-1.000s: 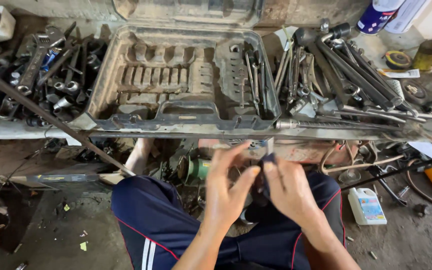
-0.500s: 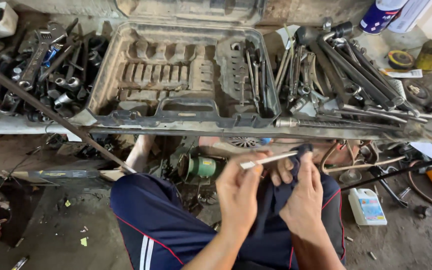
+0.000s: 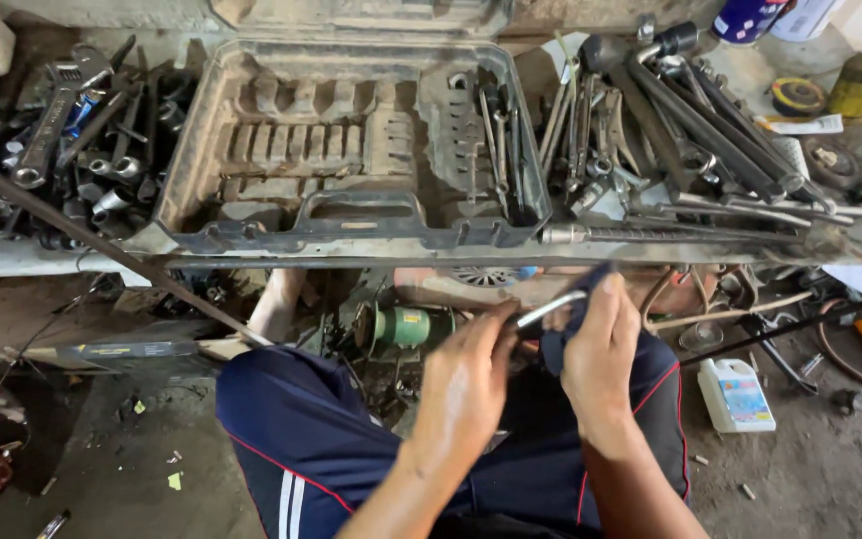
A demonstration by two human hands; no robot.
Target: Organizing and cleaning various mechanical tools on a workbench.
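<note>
Steel shows between my two hands: a slim metal tool [image 3: 549, 308], rod-like and blurred, so I cannot tell its exact kind. My left hand [image 3: 466, 384] is closed around its near end, fingers curled on it. My right hand [image 3: 601, 354] is closed on a dark blue cloth [image 3: 563, 334] that is wrapped about the tool's far part. Both hands hang just above my lap, over dark blue trousers [image 3: 311, 439] with red and white stripes. Farther off, an open grey tool case [image 3: 351, 160] sits on the bench, dusty, with a few wrenches in its right compartment. Right of it lies a heap of wrenches and bars [image 3: 670, 130]; left of it, sockets and spanners [image 3: 72, 140]. On the floor to the right stands a small white bottle [image 3: 737, 394], and a green motor [image 3: 406, 326] lies just beyond my left hand.
</note>
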